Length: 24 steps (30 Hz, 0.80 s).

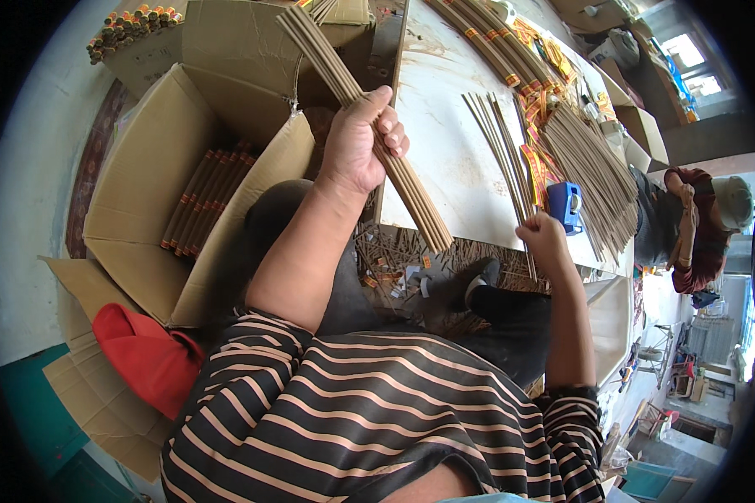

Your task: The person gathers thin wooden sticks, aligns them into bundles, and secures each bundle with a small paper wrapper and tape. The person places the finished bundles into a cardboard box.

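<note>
One bundle of slim brown incense-like sticks (418, 204), at twelve o'clock, is clenched in the left hand (365, 142); the right hand (547, 241), at three o'clock, seems to pinch loose sticks (507, 157) overhanging the white tabletop (445, 92). A slack left grip could splay the bundle; a sideways tug might snap sticks.

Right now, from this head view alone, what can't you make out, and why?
All in the head view:
Middle of the stick bundle: covered by the left hand.
Whether the right hand pinches any loose sticks: its curled fingers hide the contact.
Far ends of banded bundles on the table: cut off by the top edge.
Anything beneath the packed bundles in the carton: they cover it.
</note>
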Tool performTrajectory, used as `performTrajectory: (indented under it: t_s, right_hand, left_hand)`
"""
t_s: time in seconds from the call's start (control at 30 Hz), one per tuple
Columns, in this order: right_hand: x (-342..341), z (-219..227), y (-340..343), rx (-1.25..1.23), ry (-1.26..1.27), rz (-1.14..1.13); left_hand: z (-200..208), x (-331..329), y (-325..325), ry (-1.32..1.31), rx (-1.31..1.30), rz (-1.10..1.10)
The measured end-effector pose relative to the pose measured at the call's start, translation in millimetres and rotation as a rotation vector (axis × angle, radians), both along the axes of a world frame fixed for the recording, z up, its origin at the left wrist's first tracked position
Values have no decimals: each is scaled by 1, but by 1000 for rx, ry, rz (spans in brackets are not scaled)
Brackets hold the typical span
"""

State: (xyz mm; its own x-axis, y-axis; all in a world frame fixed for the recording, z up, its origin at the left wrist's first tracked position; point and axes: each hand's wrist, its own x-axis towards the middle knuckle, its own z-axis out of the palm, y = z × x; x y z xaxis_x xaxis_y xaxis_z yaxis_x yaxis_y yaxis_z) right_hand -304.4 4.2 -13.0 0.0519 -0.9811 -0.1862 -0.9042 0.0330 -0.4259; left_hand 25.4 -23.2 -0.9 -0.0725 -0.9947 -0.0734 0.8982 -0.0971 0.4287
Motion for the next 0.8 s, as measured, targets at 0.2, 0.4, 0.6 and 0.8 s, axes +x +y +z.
performTrajectory:
  t_s: [0.2,0.4,0.6,0.8]
  right_hand:
    - [56,23,-22,-265,432,19]
    - [157,44,24,233,-880,123]
    - [177,31,38,243,-394,165]
    - [174,33,53,257,-269,165]
  left_hand:
    - [-6,-7,3,-6,-58,-96]
    - [2,-25,16,-29,-83,-169]
    - [-6,-11,7,-74,-89,-46]
    - [-3,10,3,45,-67,-17]
